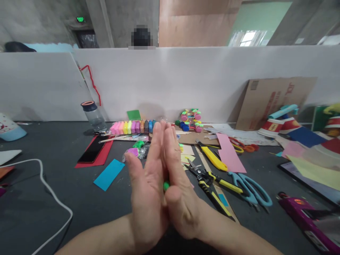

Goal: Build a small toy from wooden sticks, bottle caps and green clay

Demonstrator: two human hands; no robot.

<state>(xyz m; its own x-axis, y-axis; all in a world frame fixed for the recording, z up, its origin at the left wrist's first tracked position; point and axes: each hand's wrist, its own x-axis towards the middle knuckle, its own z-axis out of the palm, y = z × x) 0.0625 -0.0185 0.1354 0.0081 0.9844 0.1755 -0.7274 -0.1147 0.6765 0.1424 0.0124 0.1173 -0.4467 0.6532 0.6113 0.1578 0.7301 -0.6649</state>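
Observation:
My left hand (148,187) and my right hand (183,200) are raised palm to palm over the middle of the table, fingers straight and pointing away from me. Between the palms, near the base of my right thumb, a bit of green modelling clay (166,186) shows; the palms hide the rest. Behind the hands stands a row of coloured clay packs (130,127). Just left of my fingers lie opened green clay (138,144) and purple clay (132,152) in clear wrapping. A small model of coloured clay pieces (191,119) stands further back.
Right of my hands lie a yellow utility knife (214,157), wire strippers (205,175), blue-handled scissors (251,189) and a pink paper strip (231,152). Leftward are blue paper (109,174), a phone (92,149), a water bottle (93,115) and a white cable (57,196). A white partition (170,78) closes the back.

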